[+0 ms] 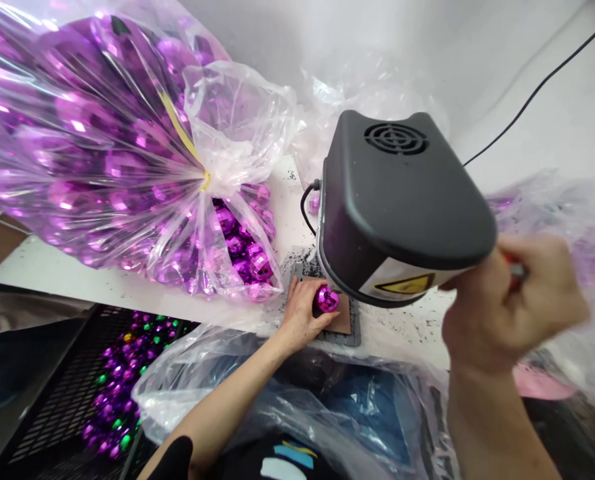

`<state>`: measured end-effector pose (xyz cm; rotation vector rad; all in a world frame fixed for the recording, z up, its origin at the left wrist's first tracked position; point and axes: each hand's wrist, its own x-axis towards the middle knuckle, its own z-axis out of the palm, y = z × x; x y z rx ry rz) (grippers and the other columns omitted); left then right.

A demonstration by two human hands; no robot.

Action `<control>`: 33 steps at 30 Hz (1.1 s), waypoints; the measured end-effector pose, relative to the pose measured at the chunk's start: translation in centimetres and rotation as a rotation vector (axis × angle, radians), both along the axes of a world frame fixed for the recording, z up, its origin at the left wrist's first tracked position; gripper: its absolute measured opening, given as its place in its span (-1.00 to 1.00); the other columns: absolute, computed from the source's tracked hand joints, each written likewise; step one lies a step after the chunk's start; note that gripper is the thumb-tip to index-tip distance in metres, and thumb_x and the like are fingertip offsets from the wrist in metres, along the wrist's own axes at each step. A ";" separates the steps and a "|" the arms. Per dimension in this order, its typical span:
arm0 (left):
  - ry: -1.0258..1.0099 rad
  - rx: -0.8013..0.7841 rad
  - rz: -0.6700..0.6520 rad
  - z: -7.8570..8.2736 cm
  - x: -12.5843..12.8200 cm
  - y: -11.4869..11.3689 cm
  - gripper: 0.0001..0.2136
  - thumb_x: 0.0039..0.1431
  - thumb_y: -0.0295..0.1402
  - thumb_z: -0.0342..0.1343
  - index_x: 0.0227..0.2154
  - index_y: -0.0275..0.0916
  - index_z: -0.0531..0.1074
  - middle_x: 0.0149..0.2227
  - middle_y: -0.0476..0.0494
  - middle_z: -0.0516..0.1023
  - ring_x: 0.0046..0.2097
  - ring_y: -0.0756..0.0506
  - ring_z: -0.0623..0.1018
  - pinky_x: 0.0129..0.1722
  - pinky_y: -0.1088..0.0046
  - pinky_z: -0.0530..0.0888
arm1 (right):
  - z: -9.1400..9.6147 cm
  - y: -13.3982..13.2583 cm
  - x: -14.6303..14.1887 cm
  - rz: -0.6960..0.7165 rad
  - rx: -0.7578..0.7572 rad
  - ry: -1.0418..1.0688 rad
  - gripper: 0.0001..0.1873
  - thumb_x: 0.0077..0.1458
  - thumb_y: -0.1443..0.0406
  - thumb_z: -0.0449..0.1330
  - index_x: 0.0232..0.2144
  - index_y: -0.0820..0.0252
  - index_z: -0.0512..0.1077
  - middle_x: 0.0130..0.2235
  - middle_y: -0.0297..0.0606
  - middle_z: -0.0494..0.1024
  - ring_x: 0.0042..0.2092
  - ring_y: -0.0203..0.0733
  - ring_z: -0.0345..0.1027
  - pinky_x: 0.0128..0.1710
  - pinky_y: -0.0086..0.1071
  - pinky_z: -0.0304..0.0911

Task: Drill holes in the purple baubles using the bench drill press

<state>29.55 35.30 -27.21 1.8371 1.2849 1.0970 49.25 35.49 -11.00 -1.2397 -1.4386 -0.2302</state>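
Note:
My left hand (305, 313) grips a shiny purple faceted ball (327, 299), like a mirror-ball ornament. The ball sits over a brown square pad (341, 320) on a dark grey base (353, 333), just below a black machine head (407, 200) with a round vent and a yellow warning label. At the right edge of that head, my right hand (515, 300) is raised and closed, blurred by motion. A bit of red and metal shows between its fingers; what it is I cannot make out.
A tied clear bag (102, 147) of purple balls fills the left of the white table (217, 313). Below is a black crate (52, 393) of purple and green balls. Clear plastic (197, 373) covers my lap. A black cable (532, 97) runs behind; another bag (592, 247) stands right.

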 end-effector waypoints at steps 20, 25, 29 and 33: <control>0.614 0.333 0.244 10.9 -10.8 -0.4 -0.70 0.33 -0.43 0.12 0.10 -0.23 0.41 0.08 -0.31 0.54 0.06 -0.29 0.53 0.00 0.08 0.49 | 3.5 4.5 -1.2 0.064 -0.039 0.134 -0.77 0.10 0.18 0.18 -0.50 0.21 0.35 -0.57 -0.49 0.26 -0.49 -0.50 0.05 -0.45 -0.47 -0.06; 0.827 0.183 0.080 10.4 -11.2 3.3 -0.61 0.17 -0.43 0.25 0.07 -0.27 0.44 0.10 -0.36 0.53 0.06 -0.38 0.51 0.03 -0.03 0.46 | 3.9 4.2 -1.2 0.107 -0.061 0.106 -0.77 0.13 0.19 0.15 -0.50 0.19 0.33 -0.59 -0.50 0.25 -0.51 -0.48 0.05 -0.45 -0.46 -0.07; 0.308 0.080 0.138 12.2 -11.8 1.0 -0.52 0.21 -0.29 0.25 0.18 -0.17 0.35 0.13 -0.26 0.50 0.09 -0.27 0.52 0.08 0.10 0.47 | 4.1 4.1 -1.1 0.112 -0.087 0.096 -0.75 0.15 0.18 0.14 -0.50 0.19 0.32 -0.56 -0.50 0.23 -0.49 -0.48 0.04 -0.44 -0.46 -0.06; -0.449 -0.272 -0.013 12.9 -11.0 -3.3 -0.51 0.26 -0.08 0.18 0.21 -0.02 0.33 0.13 -0.23 0.51 -0.04 -0.21 0.61 -0.21 0.29 0.56 | 4.0 4.2 -1.1 0.129 -0.079 0.097 -0.76 0.14 0.19 0.15 -0.50 0.19 0.30 -0.54 -0.50 0.23 -0.47 -0.49 0.03 -0.44 -0.46 -0.06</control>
